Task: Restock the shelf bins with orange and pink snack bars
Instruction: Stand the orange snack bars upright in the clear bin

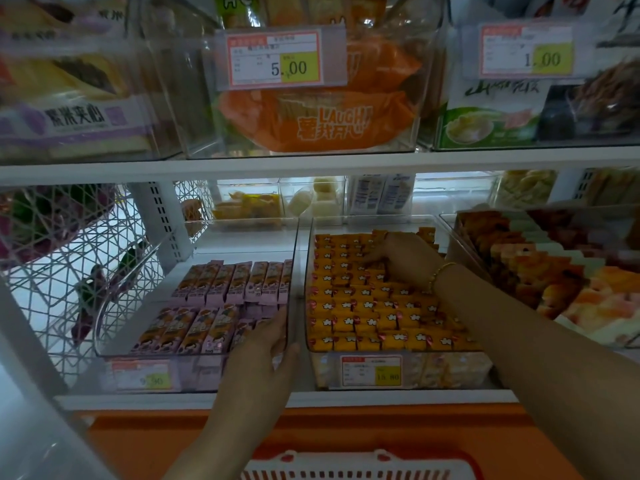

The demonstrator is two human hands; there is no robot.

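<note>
Orange bars (374, 320) being seated.
L hand (266, 344) fingers clamp pink-bar bin (295, 265) wall; R hand (398, 261) fingers buried, grip unclear. Next: add pink bars (214, 282).

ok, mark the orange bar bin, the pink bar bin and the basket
orange snack bar bin (450, 370), head view, clear front wall.
pink snack bar bin (202, 374), head view, clear front wall.
shopping basket (346, 465), head view, top rim.

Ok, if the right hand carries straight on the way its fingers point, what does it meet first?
The right hand points left and down, so probably the orange bars at its fingertips; the bin's left wall lies beyond.
</note>
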